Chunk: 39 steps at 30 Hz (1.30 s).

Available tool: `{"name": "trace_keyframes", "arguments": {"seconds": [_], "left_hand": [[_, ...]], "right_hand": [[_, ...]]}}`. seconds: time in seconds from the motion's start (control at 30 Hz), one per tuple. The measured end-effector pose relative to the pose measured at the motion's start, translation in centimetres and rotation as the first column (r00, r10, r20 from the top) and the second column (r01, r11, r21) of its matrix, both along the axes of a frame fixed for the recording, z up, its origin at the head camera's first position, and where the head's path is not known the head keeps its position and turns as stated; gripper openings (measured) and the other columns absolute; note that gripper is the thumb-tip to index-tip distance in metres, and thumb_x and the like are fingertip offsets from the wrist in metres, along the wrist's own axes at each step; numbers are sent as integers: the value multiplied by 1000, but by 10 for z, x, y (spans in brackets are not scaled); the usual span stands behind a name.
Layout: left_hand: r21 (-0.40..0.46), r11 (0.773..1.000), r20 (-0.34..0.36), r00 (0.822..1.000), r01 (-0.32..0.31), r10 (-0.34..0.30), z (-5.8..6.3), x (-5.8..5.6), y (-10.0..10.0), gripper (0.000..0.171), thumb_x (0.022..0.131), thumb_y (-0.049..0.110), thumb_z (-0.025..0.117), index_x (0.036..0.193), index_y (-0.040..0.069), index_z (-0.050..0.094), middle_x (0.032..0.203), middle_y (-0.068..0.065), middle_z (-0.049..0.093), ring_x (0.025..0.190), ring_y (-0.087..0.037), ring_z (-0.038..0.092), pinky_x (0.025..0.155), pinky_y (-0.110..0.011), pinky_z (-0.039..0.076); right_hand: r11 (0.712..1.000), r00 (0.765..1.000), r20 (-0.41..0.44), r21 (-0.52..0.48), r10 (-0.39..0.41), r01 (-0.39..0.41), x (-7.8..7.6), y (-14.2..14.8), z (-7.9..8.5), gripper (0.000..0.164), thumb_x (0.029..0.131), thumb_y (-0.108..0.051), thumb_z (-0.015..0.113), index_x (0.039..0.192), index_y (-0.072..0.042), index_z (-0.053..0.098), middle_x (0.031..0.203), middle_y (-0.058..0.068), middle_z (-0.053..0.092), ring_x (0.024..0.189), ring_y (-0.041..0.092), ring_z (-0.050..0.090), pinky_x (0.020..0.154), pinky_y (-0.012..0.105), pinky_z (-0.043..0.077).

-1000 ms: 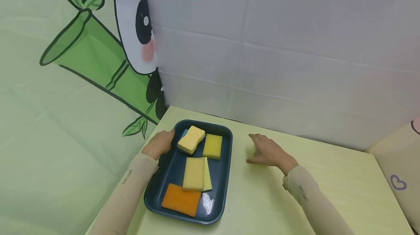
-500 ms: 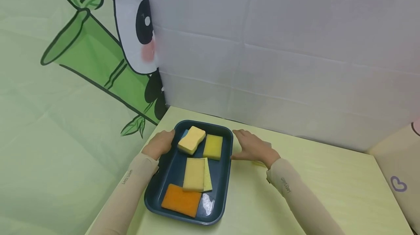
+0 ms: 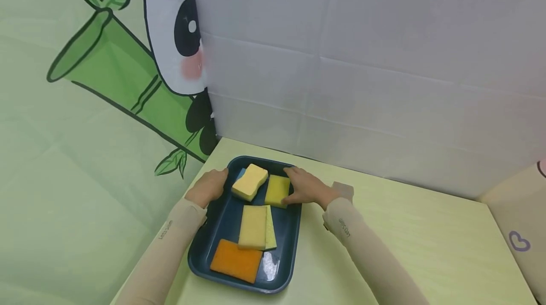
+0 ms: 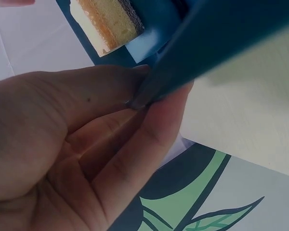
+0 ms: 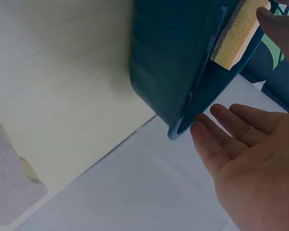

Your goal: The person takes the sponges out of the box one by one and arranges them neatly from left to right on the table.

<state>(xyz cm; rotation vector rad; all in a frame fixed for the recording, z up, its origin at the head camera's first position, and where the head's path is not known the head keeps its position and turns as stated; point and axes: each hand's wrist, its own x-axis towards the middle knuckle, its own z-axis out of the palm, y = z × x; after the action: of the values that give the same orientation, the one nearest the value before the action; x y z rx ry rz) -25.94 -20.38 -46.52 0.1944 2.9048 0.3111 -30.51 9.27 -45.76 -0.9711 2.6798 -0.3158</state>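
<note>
A dark blue tray [image 3: 294,243] lies on the table with several sponges in it. My left hand [image 3: 207,189] pinches its left rim between thumb and fingers, as the left wrist view shows up close. Over the right rim reaches my right hand [image 3: 308,187], fingers spread and holding nothing. Its thumb and fingertips overlap the flat yellow sponge [image 3: 277,190] in the head view. A wavy-edged sponge [image 3: 250,181] sits at the far left of the tray, partly covering something blue. Nearer are a pale yellow sponge [image 3: 252,227] and an orange sponge [image 3: 236,261].
On the table behind the right wrist is a grey-topped sponge [image 3: 344,190], partly hidden by the arm; yellow shows beneath the grey sponge [image 5: 12,178] in the right wrist view. A pale wall sheet [image 3: 362,82] rises along the table's back edge.
My right hand has moved left from beside the sponge on the table to above the tray's right rim, uncovering that sponge's grey top. The left hand has stayed on the rim.
</note>
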Motion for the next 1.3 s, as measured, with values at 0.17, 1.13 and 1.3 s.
{"name": "trace_keyframes", "arguments": {"seconds": [0.17,1.13,1.3], "left_hand": [[0,1000,9,1000,-8,8,0,0,1,46,98,-10,48,144,-10,43,128,-31,58,110,-44,62,92,-53,52],[21,1000,-9,1000,21,-21,-6,-1,-9,46,97,-9,49,143,-11,44,125,-32,60,107,-44,63,91,-52,52],[15,1000,-10,1000,23,-23,-7,-2,-13,47,98,-9,49,144,-11,42,127,-33,58,109,-45,62,92,-53,51]], "right_hand": [[1000,999,35,7,0,0,-5,-12,-10,100,82,-46,80,155,-1,29,155,17,35,137,30,41,110,43,39],[993,1000,-2,113,-16,16,-13,-44,-34,93,79,-50,79,150,-5,40,133,12,53,114,27,50,96,42,46],[991,995,-97,133,12,1,-13,-43,-26,92,79,-55,76,150,-8,41,134,12,52,115,28,50,96,43,46]]}}
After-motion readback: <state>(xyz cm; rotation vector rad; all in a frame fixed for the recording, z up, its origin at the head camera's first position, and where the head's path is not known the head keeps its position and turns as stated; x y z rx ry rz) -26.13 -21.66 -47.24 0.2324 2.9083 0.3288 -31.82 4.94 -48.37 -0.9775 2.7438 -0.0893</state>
